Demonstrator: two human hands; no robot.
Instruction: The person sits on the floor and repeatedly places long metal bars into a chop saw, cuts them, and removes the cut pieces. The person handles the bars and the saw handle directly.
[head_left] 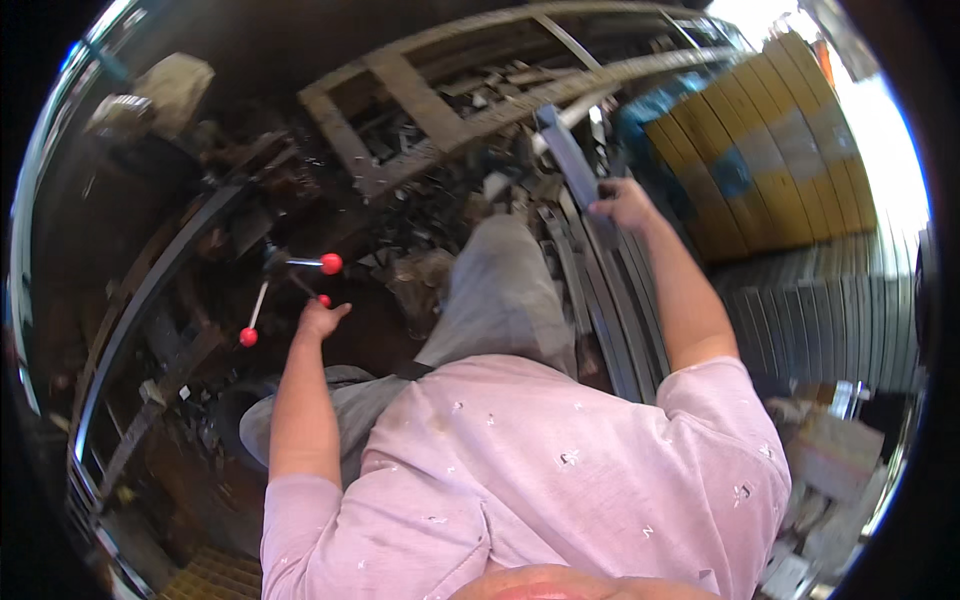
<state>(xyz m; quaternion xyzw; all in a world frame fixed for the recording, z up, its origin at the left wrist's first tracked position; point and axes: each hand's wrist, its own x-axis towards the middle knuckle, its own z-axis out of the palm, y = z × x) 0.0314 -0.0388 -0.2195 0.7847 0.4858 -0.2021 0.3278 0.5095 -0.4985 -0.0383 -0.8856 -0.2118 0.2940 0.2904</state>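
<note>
White light glares at right; the floor lies dark.

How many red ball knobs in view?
3 visible: the upper-right knob, the lower-left knob, and the middle knob at the left hand's fingertips, partly hidden. Others could be out of sight.

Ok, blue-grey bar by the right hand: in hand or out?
In hand: the right hand grips the blue-grey bar near its closer end. Whether the far end touches anything, cannot tell.
</note>
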